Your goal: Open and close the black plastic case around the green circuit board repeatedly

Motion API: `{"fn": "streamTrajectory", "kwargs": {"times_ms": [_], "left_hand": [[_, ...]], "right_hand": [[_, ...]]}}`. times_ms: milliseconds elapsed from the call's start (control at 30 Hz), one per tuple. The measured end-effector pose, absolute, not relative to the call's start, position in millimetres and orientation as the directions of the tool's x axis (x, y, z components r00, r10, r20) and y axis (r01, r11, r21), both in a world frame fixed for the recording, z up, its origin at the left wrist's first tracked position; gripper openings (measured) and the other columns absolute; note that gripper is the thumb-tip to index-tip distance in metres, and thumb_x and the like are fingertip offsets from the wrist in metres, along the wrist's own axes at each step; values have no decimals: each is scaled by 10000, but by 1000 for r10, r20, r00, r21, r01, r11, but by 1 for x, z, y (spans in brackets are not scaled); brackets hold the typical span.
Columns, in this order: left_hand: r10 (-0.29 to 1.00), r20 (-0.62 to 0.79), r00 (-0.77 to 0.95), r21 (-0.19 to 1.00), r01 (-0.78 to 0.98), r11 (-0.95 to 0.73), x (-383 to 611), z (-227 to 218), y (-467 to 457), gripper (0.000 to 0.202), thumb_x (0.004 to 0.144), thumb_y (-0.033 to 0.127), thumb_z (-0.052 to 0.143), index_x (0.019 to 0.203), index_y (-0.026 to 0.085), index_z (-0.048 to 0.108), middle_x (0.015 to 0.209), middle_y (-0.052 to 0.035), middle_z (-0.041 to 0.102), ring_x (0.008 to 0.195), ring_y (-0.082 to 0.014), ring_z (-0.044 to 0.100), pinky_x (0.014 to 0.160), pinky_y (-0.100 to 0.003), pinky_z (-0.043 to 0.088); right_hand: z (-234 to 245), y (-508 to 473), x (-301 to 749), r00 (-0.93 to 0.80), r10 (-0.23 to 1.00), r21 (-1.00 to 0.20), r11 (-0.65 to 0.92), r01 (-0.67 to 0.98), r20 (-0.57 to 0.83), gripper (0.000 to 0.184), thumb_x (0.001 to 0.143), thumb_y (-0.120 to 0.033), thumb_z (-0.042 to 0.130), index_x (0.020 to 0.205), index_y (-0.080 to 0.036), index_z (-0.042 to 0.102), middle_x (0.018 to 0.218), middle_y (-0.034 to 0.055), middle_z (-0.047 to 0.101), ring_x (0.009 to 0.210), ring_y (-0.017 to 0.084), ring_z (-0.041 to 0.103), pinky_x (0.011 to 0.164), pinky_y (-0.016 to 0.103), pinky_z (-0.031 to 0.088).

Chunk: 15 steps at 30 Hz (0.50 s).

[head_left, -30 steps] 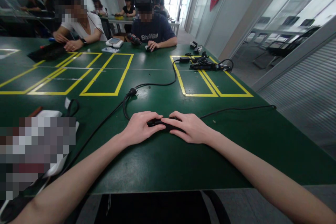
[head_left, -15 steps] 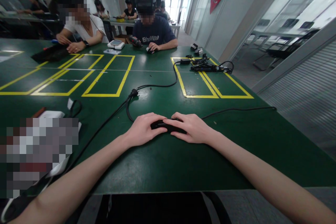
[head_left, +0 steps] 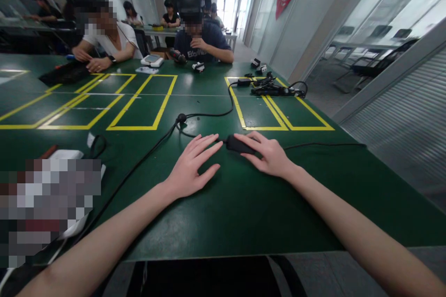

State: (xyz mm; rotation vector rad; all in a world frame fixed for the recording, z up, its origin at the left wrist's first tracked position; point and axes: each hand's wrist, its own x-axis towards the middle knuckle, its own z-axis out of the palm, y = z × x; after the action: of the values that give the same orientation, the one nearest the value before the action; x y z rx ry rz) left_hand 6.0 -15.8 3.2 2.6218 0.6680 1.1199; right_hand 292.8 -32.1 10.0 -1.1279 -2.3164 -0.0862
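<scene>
A small black device (head_left: 237, 144) with a cable at each end lies on the green table (head_left: 223, 213) in front of me. My right hand (head_left: 270, 155) rests on its right part, fingers laid over it. My left hand (head_left: 191, 167) lies flat on the table just left of the device, fingers stretched and apart, holding nothing. One black cable (head_left: 205, 113) runs from the device past a round ferrite (head_left: 181, 118) toward the far right. Another cable (head_left: 324, 145) leads off to the right edge.
Yellow taped rectangles (head_left: 142, 102) mark the table's middle. A pile of black cables and adapters (head_left: 275, 87) lies far right. White items and a cable loop (head_left: 97, 144) sit at my left. Two people (head_left: 198, 41) sit across the table, others behind. The table's right edge borders an aisle.
Both hands were pressed together over the device. It has slid forward with my right hand, and my left hand has come off it and opened flat on the table.
</scene>
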Motion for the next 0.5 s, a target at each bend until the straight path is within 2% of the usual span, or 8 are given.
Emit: {"fn": "streamTrajectory", "kwargs": {"times_ms": [67,133,233,367,500], "left_hand": [[473,635,611,353,315,-881,5,4,-17,463,1032,266,564,1491,216,533,1575,-142,515,1482,-278,463,1237,-547,374],[472,577,667,382,291,-877,4,5,-17,389,1049,288,539,1426,211,596,1495,-125,601,1433,-264,522,1194,-511,442],[468,450,761,436,271,-858,4,6,-15,312,1080,327,479,1252,212,711,1288,-86,740,1288,-242,638,1114,-461,514],[473,385,792,469,273,-840,5,7,-15,357,1095,356,438,1125,186,750,1141,-73,783,1142,-226,697,1015,-412,548],[473,358,805,484,274,-831,6,6,-15,365,1097,363,436,1094,182,752,1099,-65,787,1079,-214,705,974,-383,545]], "right_hand": [[11,-23,308,-284,730,-332,574,748,622,544,1024,-389,524,1556,-284,490,1265,115,690,1070,293,689,905,430,587],[12,-13,324,-53,720,-463,499,732,692,559,1004,-429,539,1538,-264,510,1393,114,654,1243,321,638,1040,487,536],[14,-1,352,219,679,-591,382,710,701,595,967,-495,554,1499,-227,544,1456,115,621,1350,329,578,1123,512,478],[18,4,386,402,606,-640,240,730,687,585,923,-474,558,1442,-202,577,1409,131,646,1351,329,578,1152,517,453],[16,1,412,497,629,-638,-2,770,598,536,918,-398,527,1416,-204,575,1401,136,646,1326,326,592,1130,513,469]]}}
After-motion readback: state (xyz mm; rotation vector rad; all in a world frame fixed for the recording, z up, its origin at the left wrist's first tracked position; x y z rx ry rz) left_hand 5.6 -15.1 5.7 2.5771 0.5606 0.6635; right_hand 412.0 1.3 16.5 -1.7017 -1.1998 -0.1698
